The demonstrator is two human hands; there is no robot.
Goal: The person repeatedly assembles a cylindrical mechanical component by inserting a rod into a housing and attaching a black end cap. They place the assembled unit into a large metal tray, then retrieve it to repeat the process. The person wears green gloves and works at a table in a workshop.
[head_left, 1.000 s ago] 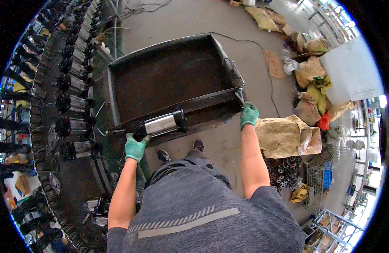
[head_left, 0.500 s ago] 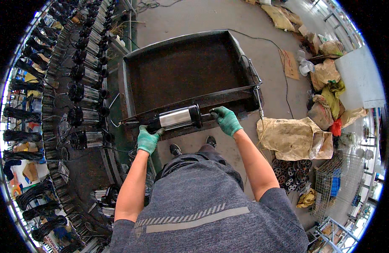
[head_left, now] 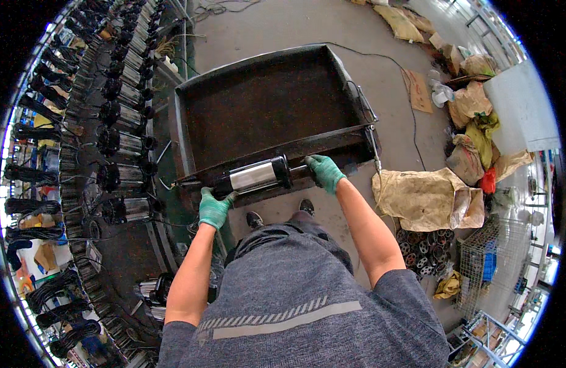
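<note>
A steel cylinder with black end caps, like a pump or motor body [head_left: 253,176], lies on its side along the near ledge of a dark metal tank [head_left: 277,147]. My left hand [head_left: 215,210], in a green glove, is closed round its black left end, the thumb along the near side. At the other end, a thin metal shaft [head_left: 299,168] sticks out of the cap. My right hand [head_left: 325,173], gloved alike, wraps its fingers at the outer tip of this shaft; the tip itself is hidden in the grip.
Rows of similar cylinders [head_left: 128,210] with black cables stand on racks at the left. A jointed metal rod [head_left: 374,138] is fixed at the tank's right side. Right of me lie a tan sack [head_left: 427,199], several round black parts [head_left: 425,251] and a wire cage [head_left: 491,257].
The cylinder has shifted very slightly left and toward me, both hands staying on it. My view has also moved a little.
</note>
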